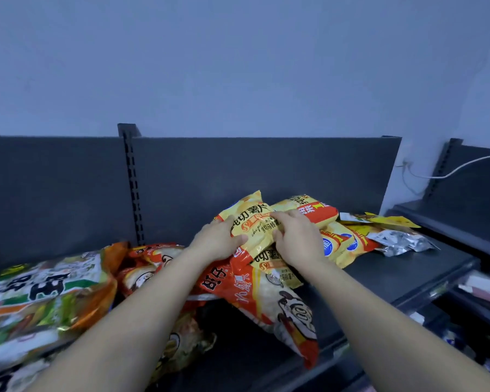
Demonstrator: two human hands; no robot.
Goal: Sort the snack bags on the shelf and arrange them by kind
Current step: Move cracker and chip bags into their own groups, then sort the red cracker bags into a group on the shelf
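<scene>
A yellow potato chip bag is gripped on both sides, by my left hand on its left edge and my right hand on its right edge. It sits above more yellow chip bags piled on the dark shelf. Under my forearms lies a red and white snack bag. More red bags lie to the left. Green and white bags fill the far left.
A silver foil bag and a flat yellow pack lie at the shelf's right end. A dark back panel rises behind the bags. A second shelf unit stands to the right, with a white cable on the wall.
</scene>
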